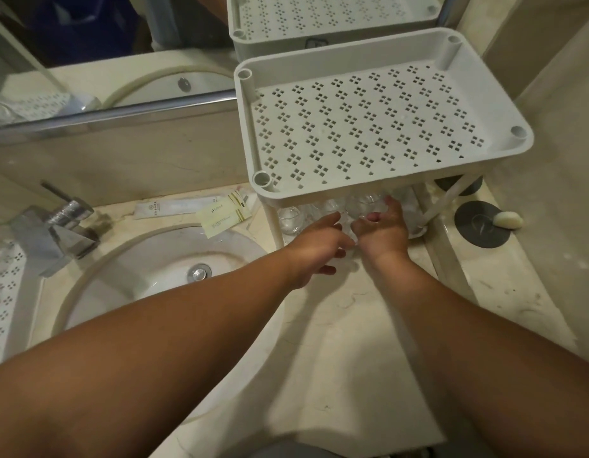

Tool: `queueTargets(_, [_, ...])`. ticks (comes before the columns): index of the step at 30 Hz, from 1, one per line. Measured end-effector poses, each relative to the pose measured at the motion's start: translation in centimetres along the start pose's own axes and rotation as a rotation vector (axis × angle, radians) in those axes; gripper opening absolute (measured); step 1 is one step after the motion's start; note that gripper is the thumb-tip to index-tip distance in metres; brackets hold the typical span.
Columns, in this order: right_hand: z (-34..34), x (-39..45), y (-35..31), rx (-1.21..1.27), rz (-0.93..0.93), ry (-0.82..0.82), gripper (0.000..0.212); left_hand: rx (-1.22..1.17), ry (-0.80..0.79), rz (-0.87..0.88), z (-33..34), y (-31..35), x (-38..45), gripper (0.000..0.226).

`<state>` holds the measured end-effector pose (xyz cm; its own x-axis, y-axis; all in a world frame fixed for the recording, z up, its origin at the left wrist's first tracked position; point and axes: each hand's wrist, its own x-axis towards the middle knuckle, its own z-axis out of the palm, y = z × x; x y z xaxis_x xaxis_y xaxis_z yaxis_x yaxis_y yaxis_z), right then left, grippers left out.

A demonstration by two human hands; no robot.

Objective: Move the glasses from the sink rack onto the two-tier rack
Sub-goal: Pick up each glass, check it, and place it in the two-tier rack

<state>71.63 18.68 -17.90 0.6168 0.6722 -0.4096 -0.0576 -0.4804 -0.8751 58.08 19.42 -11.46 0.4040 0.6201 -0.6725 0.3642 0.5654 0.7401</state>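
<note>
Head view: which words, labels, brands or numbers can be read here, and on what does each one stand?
No text reads clearly.
Long white sachet behind the sink: a small logo and a line of print, too blurred to read.
Yellowish packets beside it: small print, too small to read.
Two-tier rack: no marking.

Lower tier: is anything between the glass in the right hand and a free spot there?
The right hand holds a glass at the lower tier's front edge. Other glasses already stand there, and the top tray overhangs, hiding the space behind.
</note>
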Motion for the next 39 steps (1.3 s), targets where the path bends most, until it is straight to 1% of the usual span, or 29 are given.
queueTargets(3, [-0.4, -1.3, -0.3, -0.142, -0.070, 0.004, 0.069, 0.003, 0.005, 0.005, -0.3, 0.0, -0.9, 0.073])
queueTargets(6, [-0.3, -2.9, -0.8, -0.196, -0.054, -0.012, 0.072, 0.023, 0.018, 0.009, -0.8, -0.3, -2.2, 0.069])
queueTargets(10, [-0.1, -6.5, -0.8, -0.264, -0.167, -0.009, 0.062, 0.032, 0.055, 0.035, -2.2, -1.3, -4.4, 0.063])
queueTargets(13, [0.6, -9.5, -0.4, -0.319, -0.261, -0.019, 0.051, 0.052, 0.115, 0.097, -4.0, -2.2, -6.2, 0.060])
queueTargets(18, [3.8, -14.3, 0.2, -0.383, -0.371, -0.109, 0.045, 0.067, 0.216, 0.141, -8.6, -4.3, -9.4, 0.046])
queueTargets(21, [6.7, -17.0, 0.3, -0.372, -0.411, -0.178, 0.043, 0.101, 0.296, 0.173, -12.0, -6.0, -11.5, 0.045])
queueTargets(24, [9.1, -18.9, 0.3, -0.410, -0.462, -0.239, 0.041, 0.210, 0.386, 0.217, -14.8, -7.1, -13.4, 0.048])
queueTargets(28, [13.4, -21.9, -0.6, -0.453, -0.556, -0.317, 0.041, 0.568, 0.531, 0.338, -19.3, -8.5, -17.2, 0.056])
queueTargets(30, [15.5, -23.4, -1.2, -0.465, -0.593, -0.352, 0.042, 0.668, 0.563, 0.368, -21.4, -9.1, -19.0, 0.055])
queueTargets(35, [20.8, -27.1, -2.9, -0.486, -0.691, -0.445, 0.042, 0.745, 0.667, 0.397, -26.5, -9.6, -23.3, 0.053])
queueTargets(39, [24.8, -30.0, -4.3, -0.526, -0.790, -0.529, 0.045, 0.789, 0.815, 0.408, -31.3, -8.9, -26.6, 0.051])
